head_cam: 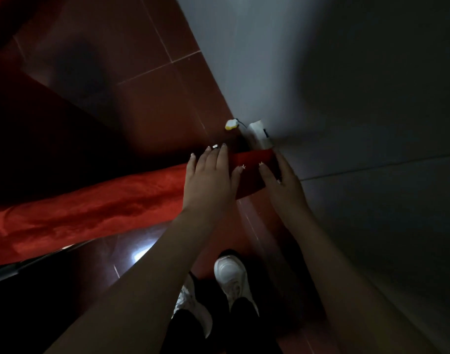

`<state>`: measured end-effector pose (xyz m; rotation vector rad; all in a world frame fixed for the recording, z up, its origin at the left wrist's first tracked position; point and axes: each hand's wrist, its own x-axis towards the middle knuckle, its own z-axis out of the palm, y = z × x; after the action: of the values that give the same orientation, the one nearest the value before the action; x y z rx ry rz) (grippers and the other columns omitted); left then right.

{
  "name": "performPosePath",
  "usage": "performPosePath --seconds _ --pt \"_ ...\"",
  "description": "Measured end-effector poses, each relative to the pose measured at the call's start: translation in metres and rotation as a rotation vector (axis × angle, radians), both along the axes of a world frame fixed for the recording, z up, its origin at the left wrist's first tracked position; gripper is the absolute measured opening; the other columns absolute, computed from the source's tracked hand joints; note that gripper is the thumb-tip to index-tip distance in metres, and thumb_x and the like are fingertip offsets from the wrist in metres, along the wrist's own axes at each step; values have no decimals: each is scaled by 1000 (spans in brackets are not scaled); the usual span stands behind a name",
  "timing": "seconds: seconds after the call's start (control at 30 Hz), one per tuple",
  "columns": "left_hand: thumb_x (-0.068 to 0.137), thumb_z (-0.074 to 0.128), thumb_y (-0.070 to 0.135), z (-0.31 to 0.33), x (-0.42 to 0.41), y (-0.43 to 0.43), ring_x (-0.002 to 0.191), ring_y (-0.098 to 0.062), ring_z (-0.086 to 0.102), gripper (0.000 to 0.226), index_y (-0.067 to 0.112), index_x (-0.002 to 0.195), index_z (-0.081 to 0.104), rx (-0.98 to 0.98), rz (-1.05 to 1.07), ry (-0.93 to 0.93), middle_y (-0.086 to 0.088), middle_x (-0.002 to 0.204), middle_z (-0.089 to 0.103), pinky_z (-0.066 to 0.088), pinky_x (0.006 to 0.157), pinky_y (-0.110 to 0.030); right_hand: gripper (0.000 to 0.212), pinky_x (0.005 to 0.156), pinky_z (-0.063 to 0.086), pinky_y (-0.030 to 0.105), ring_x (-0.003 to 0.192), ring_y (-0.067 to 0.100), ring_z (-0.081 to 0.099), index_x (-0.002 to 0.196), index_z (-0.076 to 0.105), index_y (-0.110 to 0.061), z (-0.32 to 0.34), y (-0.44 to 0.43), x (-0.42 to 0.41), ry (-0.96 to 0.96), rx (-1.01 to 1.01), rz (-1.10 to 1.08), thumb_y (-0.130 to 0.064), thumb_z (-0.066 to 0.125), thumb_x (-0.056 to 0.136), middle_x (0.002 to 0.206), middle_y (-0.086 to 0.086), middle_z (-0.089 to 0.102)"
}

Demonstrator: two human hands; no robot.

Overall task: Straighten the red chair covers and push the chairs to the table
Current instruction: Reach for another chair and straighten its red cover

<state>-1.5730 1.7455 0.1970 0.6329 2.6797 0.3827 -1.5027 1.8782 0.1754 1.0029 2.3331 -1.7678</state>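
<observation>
A red chair cover [96,205] stretches across the view from the left edge to the wall, over the top of a chair back. My left hand [208,180] lies flat on the cover's right end with its fingers straight and spread. My right hand [280,177] touches the very end of the cover [252,172] by the wall, thumb on top and fingers stretched along its far side. The chair under the cover is hidden in the dark.
A grey wall [346,98] fills the right side, very close to the chair's end. A white socket box [259,134] and a small yellow-white plug [231,123] sit at the wall's base. Dark red floor tiles [147,103] lie beyond. My white shoes [231,277] stand below.
</observation>
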Motion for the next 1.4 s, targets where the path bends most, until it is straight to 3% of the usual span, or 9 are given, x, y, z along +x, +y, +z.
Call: performPosePath --seconds 0.1,0.27,0.4,0.7,0.8,0.93,1.13,1.27,1.4 --pt "100 25 42 -8 3 18 142 -17 20 55 13 147 26 -39 -17 44 -5 150 35 3 116 -36 41 74 47 10 100 -7 60 131 52 -36 -11 8 -1 37 -173 -74 -42 54 90 110 -22 63" --pt "98 22 44 -15 13 40 137 -21 32 52 22 143 38 -79 73 136 -4 143 46 8 112 -48 48 87 49 18 112 1 58 132 52 -30 -29 6 -4 130 -337 -124 -45 56 86 121 -14 63" --pt "95 27 41 -18 13 51 91 -31 63 51 11 96 68 -8 191 242 -11 92 69 35 98 -49 73 104 43 37 123 14 53 137 48 -18 -45 5 -6 166 -414 -137 -60 56 78 134 2 56" --pt "96 27 43 -36 12 47 61 -27 56 52 12 68 58 35 106 465 -6 63 60 39 72 -39 69 105 40 43 119 16 56 114 63 -29 -91 8 -13 264 -386 -168 -78 59 65 122 1 64" --pt "96 28 44 -39 11 48 59 -26 55 52 12 66 56 63 98 497 -5 61 59 38 71 -38 42 93 48 42 100 15 65 94 67 -25 -98 0 -22 330 -417 -295 -60 57 72 98 -3 72" --pt "94 28 47 -36 8 47 62 -24 56 53 13 65 56 72 64 474 -4 61 60 35 75 -38 53 103 40 50 116 31 56 108 61 -16 -92 -10 -28 314 -481 -412 -55 52 72 119 15 62" --pt "93 34 46 -25 5 42 59 -23 55 52 11 61 56 105 73 498 -4 58 60 32 77 -39 39 99 34 16 95 29 46 113 45 8 -85 -26 -26 670 142 -405 16 54 76 90 42 58" --pt "93 37 46 -15 2 39 56 -22 53 51 11 60 55 135 95 527 -3 55 58 33 76 -39 15 101 42 49 103 34 55 104 56 -17 -75 -23 -30 507 -308 -427 -23 53 91 100 14 65" --pt "92 41 42 2 -8 37 51 -21 49 48 11 57 51 179 128 581 -3 52 54 35 74 -39 35 90 49 51 97 26 62 104 63 -8 -52 -22 -47 321 -236 -329 -34 42 94 97 -1 63"
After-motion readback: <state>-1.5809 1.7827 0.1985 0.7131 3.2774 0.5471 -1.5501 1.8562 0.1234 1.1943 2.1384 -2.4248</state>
